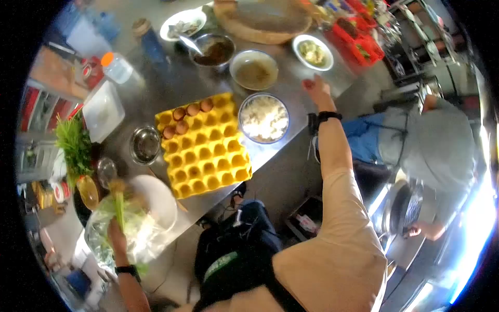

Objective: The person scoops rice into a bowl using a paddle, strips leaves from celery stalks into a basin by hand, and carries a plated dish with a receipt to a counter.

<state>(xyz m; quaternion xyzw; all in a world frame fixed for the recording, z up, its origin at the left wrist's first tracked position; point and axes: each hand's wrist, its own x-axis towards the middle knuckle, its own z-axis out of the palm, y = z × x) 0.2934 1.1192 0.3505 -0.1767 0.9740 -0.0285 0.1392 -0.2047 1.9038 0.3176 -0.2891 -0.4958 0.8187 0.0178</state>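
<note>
My left hand (117,240) is closed around pale green vegetable stalks (120,209), their upper end brownish and blurred. The stalks stand over a clear plastic bag (143,244) and beside a white bowl (161,200). My right hand (318,92) reaches over the table's right edge with its fingers curled. A small reddish-brown patch shows at its fingertips; I cannot make out what it is. Just beyond that hand sits a white bowl of greenish food (313,53). Below and left of it stands a bowl of white rice-like food (264,118).
A yellow egg tray (208,151) with several brown eggs lies mid-table. Around it are a metal bowl (145,145), a soup bowl (254,70), a dark sauce pot (212,51) and a round basket (262,36). At right, another person (436,145) stands by a wok.
</note>
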